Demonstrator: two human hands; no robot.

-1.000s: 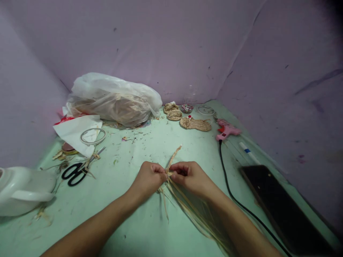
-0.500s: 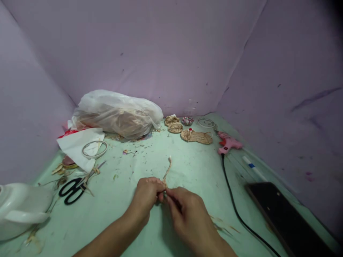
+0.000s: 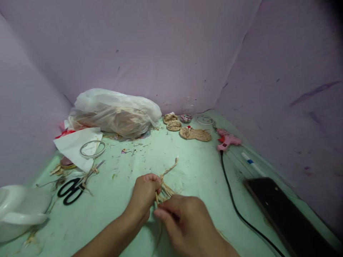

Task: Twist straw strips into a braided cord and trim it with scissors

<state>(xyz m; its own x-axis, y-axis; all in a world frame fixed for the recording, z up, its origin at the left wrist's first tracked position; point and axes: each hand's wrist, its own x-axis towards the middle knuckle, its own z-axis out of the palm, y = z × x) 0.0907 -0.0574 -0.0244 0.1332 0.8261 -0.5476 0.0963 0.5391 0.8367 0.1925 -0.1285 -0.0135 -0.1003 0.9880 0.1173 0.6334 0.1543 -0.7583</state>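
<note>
Between my two hands is a bundle of tan straw-like fibre strands, with a thin twisted cord end sticking up and to the right from it. My left hand is closed, pinching the strands near the base of the twisted end. Lower and to the right, my right hand is closed on the loose strands, thumb against fingers. Part of the bundle is hidden by the fingers, and some strands hang down below them toward the table.
Left are black-handled scissors, a tape ring on paper and a white jug. Behind lie a plastic bag, woven slipper-like pieces and beads. Right are a pink glue gun, its cord and a dark phone-like slab.
My right hand has moved down and slightly right, away from my left. Loose strands now show between the hands, and the twisted end leans further right. The view has shifted slightly.
</note>
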